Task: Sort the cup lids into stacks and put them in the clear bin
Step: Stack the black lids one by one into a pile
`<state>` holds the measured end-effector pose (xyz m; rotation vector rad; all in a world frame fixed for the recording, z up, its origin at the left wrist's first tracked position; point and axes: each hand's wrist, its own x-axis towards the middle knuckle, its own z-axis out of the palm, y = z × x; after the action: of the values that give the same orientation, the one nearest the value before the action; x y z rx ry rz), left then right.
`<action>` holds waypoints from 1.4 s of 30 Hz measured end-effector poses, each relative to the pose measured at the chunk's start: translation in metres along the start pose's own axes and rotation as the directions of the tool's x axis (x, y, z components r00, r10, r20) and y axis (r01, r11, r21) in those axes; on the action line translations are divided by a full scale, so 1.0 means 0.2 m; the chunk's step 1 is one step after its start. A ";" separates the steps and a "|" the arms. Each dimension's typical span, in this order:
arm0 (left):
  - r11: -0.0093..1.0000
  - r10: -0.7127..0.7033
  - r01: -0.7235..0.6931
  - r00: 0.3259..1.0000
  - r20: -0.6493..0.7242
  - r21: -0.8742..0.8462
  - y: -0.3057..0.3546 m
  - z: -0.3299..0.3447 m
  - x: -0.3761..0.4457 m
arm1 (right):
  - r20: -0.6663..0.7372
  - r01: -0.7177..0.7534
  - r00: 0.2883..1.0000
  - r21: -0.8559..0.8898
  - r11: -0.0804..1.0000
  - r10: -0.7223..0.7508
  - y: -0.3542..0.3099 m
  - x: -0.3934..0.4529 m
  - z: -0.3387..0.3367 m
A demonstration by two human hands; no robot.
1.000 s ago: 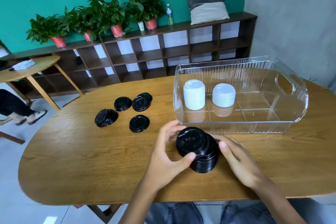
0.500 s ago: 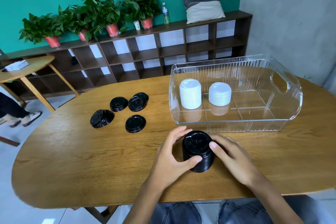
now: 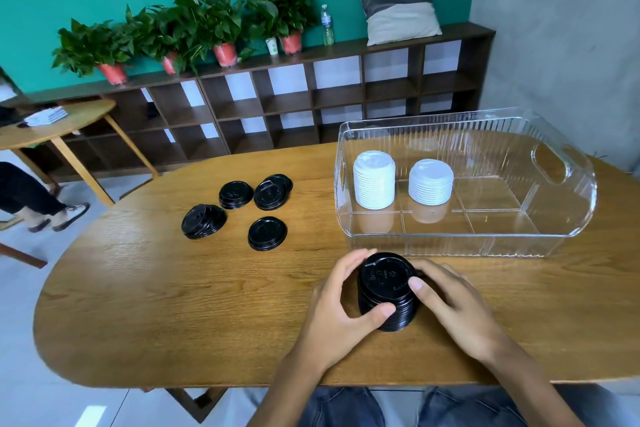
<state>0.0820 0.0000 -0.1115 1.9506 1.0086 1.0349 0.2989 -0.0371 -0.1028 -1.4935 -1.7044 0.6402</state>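
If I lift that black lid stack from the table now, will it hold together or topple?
The black stack looks light: thin plastic lids. It stands fairly tall and nearly straight, so it may shear or lean if tilted. The left hand and right hand cup both sides, which should steady it; glossy rims may slip.

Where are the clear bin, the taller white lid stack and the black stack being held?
clear bin (image 3: 568, 168): head view, right handle wall.
taller white lid stack (image 3: 374, 184): head view, side.
black lid stack (image 3: 386, 276): head view, top lid.
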 end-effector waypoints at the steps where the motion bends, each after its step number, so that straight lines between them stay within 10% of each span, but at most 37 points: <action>1: 1.000 -0.001 0.000 1.000 0.019 0.009 0.00 0.00 -0.01 | 0.003 0.003 1.000 -0.008 1.000 -0.003 0.00 0.00 0.00; 5: 1.000 0.015 -0.015 0.999 0.033 -0.007 -0.01 -0.04 0.00 | 0.009 0.023 1.000 0.010 1.000 -0.023 0.01 0.00 0.00; 8: 0.998 0.036 -0.023 0.974 -0.223 0.061 -0.06 -0.17 0.06 | 0.002 0.018 1.000 0.071 0.997 -0.018 0.03 0.00 0.00; 13: 0.807 -0.232 0.469 0.811 -0.537 0.359 -0.25 -0.49 0.24 | 0.003 0.019 1.000 0.070 0.997 -0.020 0.02 -0.01 0.00; 19: 0.643 -0.312 0.574 0.801 -0.511 0.507 -0.37 -0.56 0.34 | 0.005 0.019 1.000 0.062 0.998 -0.019 0.01 -0.01 0.00; 42: 0.880 -0.342 0.386 0.920 -0.193 0.279 -0.33 -0.58 0.20 | 0.007 -0.019 1.000 0.026 0.999 0.019 0.02 -0.01 0.00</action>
<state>-0.0248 0.0888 -0.1028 1.8407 1.6329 0.8394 0.3008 -0.0381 -0.1062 -1.4926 -1.6832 0.6758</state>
